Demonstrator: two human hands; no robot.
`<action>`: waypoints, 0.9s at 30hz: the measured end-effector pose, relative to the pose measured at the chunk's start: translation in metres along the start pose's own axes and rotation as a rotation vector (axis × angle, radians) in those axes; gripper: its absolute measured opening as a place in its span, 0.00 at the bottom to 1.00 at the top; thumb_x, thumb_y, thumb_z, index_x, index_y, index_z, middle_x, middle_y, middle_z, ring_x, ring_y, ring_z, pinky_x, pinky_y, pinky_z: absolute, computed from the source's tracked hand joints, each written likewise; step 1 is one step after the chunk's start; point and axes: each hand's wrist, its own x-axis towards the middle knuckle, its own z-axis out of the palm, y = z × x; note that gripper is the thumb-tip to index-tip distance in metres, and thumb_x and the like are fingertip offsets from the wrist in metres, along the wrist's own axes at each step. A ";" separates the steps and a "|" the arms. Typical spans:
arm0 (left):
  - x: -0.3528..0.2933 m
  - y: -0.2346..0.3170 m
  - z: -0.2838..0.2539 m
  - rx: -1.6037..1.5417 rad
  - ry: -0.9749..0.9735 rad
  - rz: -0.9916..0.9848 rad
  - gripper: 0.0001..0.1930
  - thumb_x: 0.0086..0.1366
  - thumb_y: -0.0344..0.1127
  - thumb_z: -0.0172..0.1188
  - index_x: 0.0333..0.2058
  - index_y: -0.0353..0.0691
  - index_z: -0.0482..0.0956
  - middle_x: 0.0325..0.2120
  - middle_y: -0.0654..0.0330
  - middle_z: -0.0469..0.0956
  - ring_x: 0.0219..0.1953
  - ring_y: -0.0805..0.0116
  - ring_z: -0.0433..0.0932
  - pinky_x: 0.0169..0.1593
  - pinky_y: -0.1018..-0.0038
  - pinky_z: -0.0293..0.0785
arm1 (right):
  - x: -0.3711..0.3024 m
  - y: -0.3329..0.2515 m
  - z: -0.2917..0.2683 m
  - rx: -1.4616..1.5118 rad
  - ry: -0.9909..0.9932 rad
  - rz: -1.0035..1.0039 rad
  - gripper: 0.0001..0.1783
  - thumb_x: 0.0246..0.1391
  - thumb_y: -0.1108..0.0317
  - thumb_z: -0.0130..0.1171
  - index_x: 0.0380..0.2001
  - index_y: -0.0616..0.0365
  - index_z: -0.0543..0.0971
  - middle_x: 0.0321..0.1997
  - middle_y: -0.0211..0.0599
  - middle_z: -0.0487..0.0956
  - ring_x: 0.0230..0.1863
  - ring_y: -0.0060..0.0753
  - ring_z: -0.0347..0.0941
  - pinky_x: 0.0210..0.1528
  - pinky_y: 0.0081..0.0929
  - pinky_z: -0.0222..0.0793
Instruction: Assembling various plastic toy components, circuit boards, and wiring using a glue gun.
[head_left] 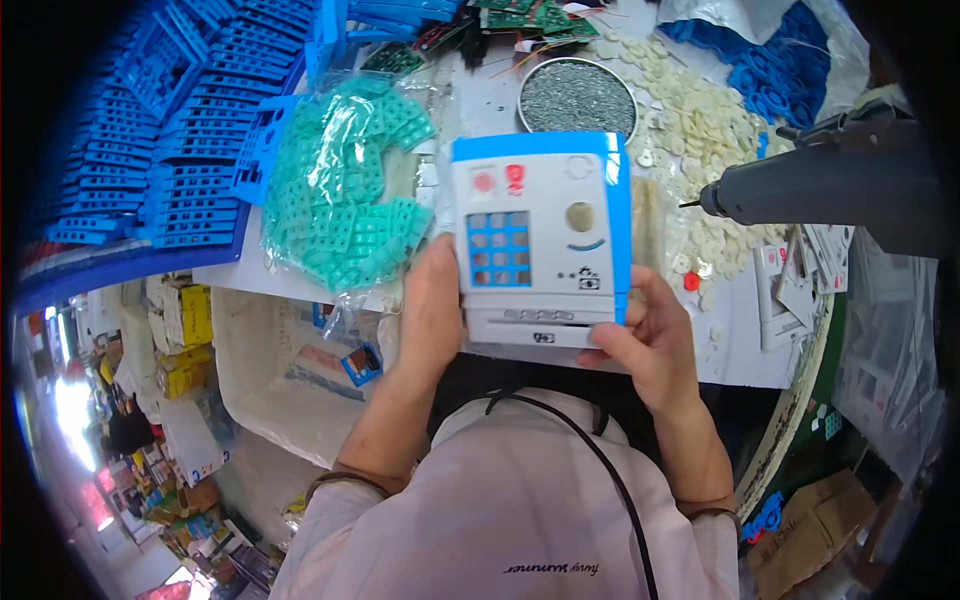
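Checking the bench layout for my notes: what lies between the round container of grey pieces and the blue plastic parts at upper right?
Cream discs lie between the round container and the blue plastic parts, shown in the head view.

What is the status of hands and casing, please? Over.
Left hand on left edge of white-and-blue casing, right hand gripping its lower right. Casing's printed face showing. Grey tool at right, apart; nothing visibly blocking.

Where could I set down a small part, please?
The barest white worktop lies at the near edge, between the right hand and the white panels, below most cream discs. A narrower gap lies between the bagged green pieces and the metal bits. Blue parts crowd the upper left; discs and blue rings crowd the upper right.
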 end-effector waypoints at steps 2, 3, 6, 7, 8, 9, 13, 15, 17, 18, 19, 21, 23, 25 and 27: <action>-0.012 0.002 0.008 -0.032 0.008 0.000 0.19 0.79 0.43 0.41 0.41 0.35 0.77 0.33 0.65 0.77 0.36 0.81 0.71 0.42 0.78 0.70 | 0.003 0.003 -0.003 0.025 -0.024 0.016 0.30 0.59 0.81 0.60 0.62 0.66 0.61 0.49 0.49 0.83 0.44 0.33 0.83 0.41 0.27 0.84; -0.017 0.003 0.011 -0.053 0.007 -0.005 0.19 0.79 0.43 0.41 0.41 0.35 0.77 0.34 0.65 0.77 0.36 0.80 0.71 0.43 0.78 0.70 | 0.002 0.004 -0.004 0.036 -0.027 0.026 0.31 0.58 0.81 0.60 0.62 0.66 0.61 0.50 0.50 0.82 0.46 0.34 0.83 0.43 0.28 0.84; -0.017 -0.013 0.002 -0.106 -0.018 -0.076 0.22 0.80 0.46 0.40 0.49 0.33 0.75 0.41 0.59 0.80 0.40 0.76 0.77 0.47 0.75 0.73 | 0.001 0.002 0.005 0.140 -0.158 -0.103 0.35 0.57 0.83 0.61 0.65 0.65 0.58 0.55 0.51 0.79 0.53 0.36 0.80 0.51 0.31 0.81; -0.016 -0.016 0.003 -0.162 -0.014 -0.120 0.20 0.80 0.44 0.39 0.46 0.34 0.76 0.39 0.61 0.80 0.39 0.78 0.75 0.46 0.76 0.72 | -0.001 0.003 0.008 0.093 -0.180 -0.144 0.37 0.56 0.83 0.61 0.66 0.65 0.57 0.57 0.51 0.78 0.54 0.37 0.79 0.54 0.32 0.79; -0.017 -0.018 0.004 -0.197 -0.009 -0.129 0.21 0.80 0.45 0.39 0.46 0.33 0.76 0.40 0.60 0.80 0.40 0.77 0.76 0.46 0.76 0.73 | -0.002 0.004 0.011 0.046 -0.200 -0.185 0.38 0.56 0.84 0.61 0.67 0.65 0.56 0.58 0.51 0.77 0.56 0.37 0.78 0.56 0.33 0.77; -0.017 -0.020 0.006 -0.231 -0.009 -0.137 0.21 0.80 0.45 0.39 0.47 0.33 0.76 0.40 0.59 0.81 0.41 0.76 0.77 0.47 0.75 0.73 | -0.004 0.004 0.014 -0.002 -0.218 -0.229 0.40 0.56 0.84 0.62 0.68 0.64 0.55 0.60 0.50 0.76 0.58 0.37 0.77 0.58 0.33 0.76; -0.017 -0.032 0.013 -0.354 0.012 -0.164 0.23 0.80 0.46 0.37 0.49 0.33 0.75 0.42 0.55 0.82 0.43 0.71 0.80 0.49 0.73 0.74 | -0.010 -0.001 0.018 -0.215 -0.222 -0.339 0.40 0.56 0.82 0.61 0.69 0.65 0.56 0.59 0.48 0.76 0.59 0.36 0.77 0.60 0.34 0.74; -0.017 -0.035 0.012 -0.341 -0.024 -0.146 0.23 0.80 0.47 0.38 0.50 0.32 0.75 0.42 0.55 0.81 0.43 0.71 0.80 0.49 0.73 0.74 | -0.010 -0.003 0.023 -0.323 -0.171 -0.405 0.42 0.53 0.83 0.61 0.69 0.67 0.55 0.56 0.46 0.78 0.55 0.33 0.79 0.56 0.30 0.76; -0.017 -0.037 0.012 -0.326 -0.026 -0.128 0.24 0.80 0.47 0.38 0.50 0.33 0.75 0.43 0.55 0.81 0.44 0.71 0.79 0.50 0.73 0.74 | -0.012 0.001 0.023 -0.407 -0.138 -0.447 0.42 0.50 0.82 0.61 0.69 0.68 0.56 0.53 0.44 0.79 0.52 0.31 0.80 0.54 0.28 0.76; -0.018 -0.038 0.011 -0.268 -0.022 -0.131 0.25 0.80 0.49 0.37 0.51 0.33 0.75 0.41 0.54 0.81 0.42 0.68 0.81 0.45 0.72 0.77 | -0.011 0.002 0.022 -0.446 -0.116 -0.473 0.42 0.50 0.81 0.60 0.68 0.68 0.57 0.52 0.44 0.80 0.50 0.30 0.80 0.53 0.27 0.76; -0.018 -0.039 0.009 -0.209 -0.018 -0.133 0.26 0.79 0.51 0.37 0.51 0.33 0.75 0.40 0.53 0.82 0.40 0.66 0.82 0.41 0.72 0.79 | -0.011 0.003 0.021 -0.486 -0.094 -0.500 0.42 0.49 0.81 0.60 0.68 0.68 0.58 0.50 0.44 0.80 0.48 0.29 0.81 0.52 0.26 0.76; -0.016 -0.033 0.009 -0.121 -0.036 -0.195 0.25 0.77 0.50 0.42 0.54 0.32 0.72 0.42 0.53 0.81 0.42 0.65 0.81 0.42 0.71 0.79 | -0.011 0.005 0.020 -0.553 -0.062 -0.543 0.41 0.47 0.81 0.60 0.66 0.69 0.61 0.48 0.43 0.81 0.46 0.27 0.81 0.50 0.24 0.76; -0.016 -0.016 0.012 -0.080 -0.093 -0.253 0.26 0.72 0.48 0.54 0.57 0.32 0.67 0.47 0.53 0.78 0.49 0.66 0.78 0.52 0.69 0.74 | -0.010 0.006 0.019 -0.607 -0.040 -0.578 0.39 0.47 0.80 0.60 0.65 0.70 0.63 0.47 0.43 0.81 0.44 0.26 0.81 0.48 0.23 0.76; -0.024 -0.006 0.015 -0.080 -0.180 -0.185 0.37 0.64 0.48 0.66 0.61 0.32 0.61 0.51 0.54 0.75 0.53 0.65 0.77 0.57 0.68 0.72 | -0.007 0.014 0.020 -0.596 0.047 -0.669 0.39 0.44 0.77 0.61 0.64 0.68 0.66 0.41 0.45 0.82 0.34 0.36 0.81 0.38 0.28 0.77; -0.028 0.002 0.020 -0.114 -0.221 -0.154 0.49 0.54 0.49 0.76 0.65 0.34 0.54 0.54 0.54 0.73 0.55 0.63 0.76 0.59 0.66 0.72 | -0.006 0.017 0.020 -0.587 0.093 -0.713 0.39 0.43 0.76 0.62 0.63 0.66 0.68 0.38 0.46 0.82 0.30 0.42 0.81 0.34 0.30 0.77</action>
